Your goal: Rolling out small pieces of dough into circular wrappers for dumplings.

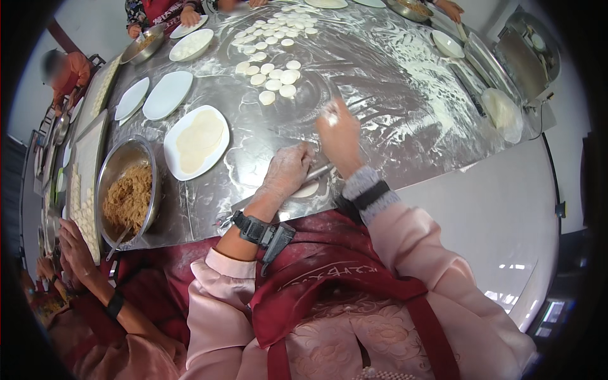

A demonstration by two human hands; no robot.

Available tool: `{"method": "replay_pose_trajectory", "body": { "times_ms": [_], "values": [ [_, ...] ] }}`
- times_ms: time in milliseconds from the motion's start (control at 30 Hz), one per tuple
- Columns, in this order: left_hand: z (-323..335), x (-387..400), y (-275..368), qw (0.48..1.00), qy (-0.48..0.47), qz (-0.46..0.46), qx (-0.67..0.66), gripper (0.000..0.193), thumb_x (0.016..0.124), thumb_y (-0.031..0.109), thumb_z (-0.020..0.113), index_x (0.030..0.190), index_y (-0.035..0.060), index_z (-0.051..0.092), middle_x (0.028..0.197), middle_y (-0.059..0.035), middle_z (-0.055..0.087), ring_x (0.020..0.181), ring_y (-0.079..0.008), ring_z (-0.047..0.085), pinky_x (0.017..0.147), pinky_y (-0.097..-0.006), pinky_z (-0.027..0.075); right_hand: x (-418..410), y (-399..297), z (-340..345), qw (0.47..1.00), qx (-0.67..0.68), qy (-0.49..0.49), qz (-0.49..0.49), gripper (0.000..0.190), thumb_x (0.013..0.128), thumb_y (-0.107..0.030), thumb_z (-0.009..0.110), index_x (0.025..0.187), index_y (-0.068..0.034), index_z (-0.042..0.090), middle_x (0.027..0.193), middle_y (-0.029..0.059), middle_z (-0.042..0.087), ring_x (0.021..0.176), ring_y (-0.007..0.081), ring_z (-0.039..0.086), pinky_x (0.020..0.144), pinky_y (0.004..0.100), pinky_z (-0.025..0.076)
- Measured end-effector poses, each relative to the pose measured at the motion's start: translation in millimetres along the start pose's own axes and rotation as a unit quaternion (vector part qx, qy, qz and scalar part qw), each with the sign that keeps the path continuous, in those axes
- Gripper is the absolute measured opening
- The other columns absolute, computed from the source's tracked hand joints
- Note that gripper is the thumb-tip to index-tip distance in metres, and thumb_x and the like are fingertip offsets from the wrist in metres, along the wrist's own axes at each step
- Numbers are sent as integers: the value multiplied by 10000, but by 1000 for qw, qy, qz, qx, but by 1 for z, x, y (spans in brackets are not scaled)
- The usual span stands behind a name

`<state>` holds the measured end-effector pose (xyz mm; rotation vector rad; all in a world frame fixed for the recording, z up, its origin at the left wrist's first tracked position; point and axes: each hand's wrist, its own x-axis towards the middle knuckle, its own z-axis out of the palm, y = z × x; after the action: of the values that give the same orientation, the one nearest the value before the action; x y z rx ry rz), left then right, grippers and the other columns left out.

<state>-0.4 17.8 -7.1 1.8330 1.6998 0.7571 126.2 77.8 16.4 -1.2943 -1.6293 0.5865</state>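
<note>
My left hand [287, 168], dusted with flour, is bent over a metal rolling pin [317, 174] lying near the table's front edge. Under the pin a flat dough round [305, 190] partly shows. My right hand [338, 128] is raised a little beyond the pin, its fingers curled and blurred; something white shows at the fingers, and whether it is dough or flour I cannot tell. Small dough discs [273, 84] lie loose on the floured steel table [380, 156] farther back. To the left a white plate [219, 137] bears several overlapping rolled wrappers [199, 140].
A steel bowl of brown filling [128, 199] with a spoon stands left, beside a tray of filled dumplings [83, 213]. White plates [168, 95] lie behind. A co-worker's hands [78, 251] are at lower left. Other people work at the far side. A plastic bag [503, 114] lies right.
</note>
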Motion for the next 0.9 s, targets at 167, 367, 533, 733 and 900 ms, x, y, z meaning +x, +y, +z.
{"method": "replay_pose_trajectory", "body": {
  "times_ms": [167,367,533,733,900],
  "values": [
    [-10,-5,-14,998,-20,-13,66,131,830,101,528,909,30,605,871,-198,641,851,-381,617,787,-444,482,-41,20,-39,996,68,-19,47,217,783,-141,571,952,-8,546,751,187,617,690,299,622,641,395,480],
    [-1,-2,3,999,23,-14,-31,106,825,72,504,873,19,583,820,-204,633,816,-391,614,762,-459,478,3,5,1,999,-12,8,-30,226,785,-105,560,983,3,539,728,184,618,663,307,627,618,416,498],
    [-8,-8,-8,996,-11,15,89,142,810,88,552,913,11,612,815,-204,646,796,-334,642,730,-406,495,-20,3,-22,999,32,-7,17,209,780,-104,564,968,-13,550,756,177,621,696,260,628,627,390,489],
    [-8,-15,-10,1000,10,-18,-10,131,810,82,525,897,16,597,809,-209,636,796,-365,630,743,-434,491,-20,6,-22,999,41,-6,33,215,773,-112,570,963,-15,546,808,213,626,737,340,623,656,425,480],
    [3,-10,8,996,88,4,17,160,827,94,537,950,-4,571,801,-212,637,799,-387,626,733,-440,496,8,4,9,999,30,-13,-5,260,776,-147,584,998,-17,551,830,251,625,786,426,611,686,474,467]
  ]
}}
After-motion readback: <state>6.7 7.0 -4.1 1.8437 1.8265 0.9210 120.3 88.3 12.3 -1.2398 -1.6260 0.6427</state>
